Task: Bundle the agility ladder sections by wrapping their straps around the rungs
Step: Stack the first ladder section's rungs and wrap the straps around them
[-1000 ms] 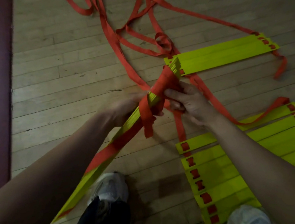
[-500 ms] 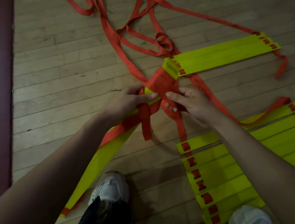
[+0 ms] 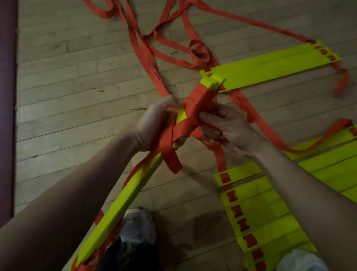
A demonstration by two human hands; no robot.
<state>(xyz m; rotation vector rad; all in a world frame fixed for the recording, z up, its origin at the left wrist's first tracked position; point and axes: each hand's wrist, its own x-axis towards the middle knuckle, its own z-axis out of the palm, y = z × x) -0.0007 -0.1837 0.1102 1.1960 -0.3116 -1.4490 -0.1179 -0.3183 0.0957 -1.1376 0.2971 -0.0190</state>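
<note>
Rung bundle [image 3: 125, 203] vanishes under strap wraps [image 3: 198, 104] between left hand [image 3: 152, 125] and right hand [image 3: 232, 129].

Both bare arms reach forward and meet in the middle of the view. The left forearm [image 3: 70, 205] comes in from the lower left, its wrist bent slightly inward. The left hand [image 3: 156, 124] grips the stack of rungs [image 3: 135, 193] from the side, with the thumb up on the far edge and the fingers curled underneath, their tips showing below. The right forearm [image 3: 312, 187] comes in from the lower right with a straight wrist. The right hand [image 3: 227, 127] sits just beside the left, thumb pressed on the wound orange strap [image 3: 196, 106] and fingers curled tight round a length of it below.
</note>
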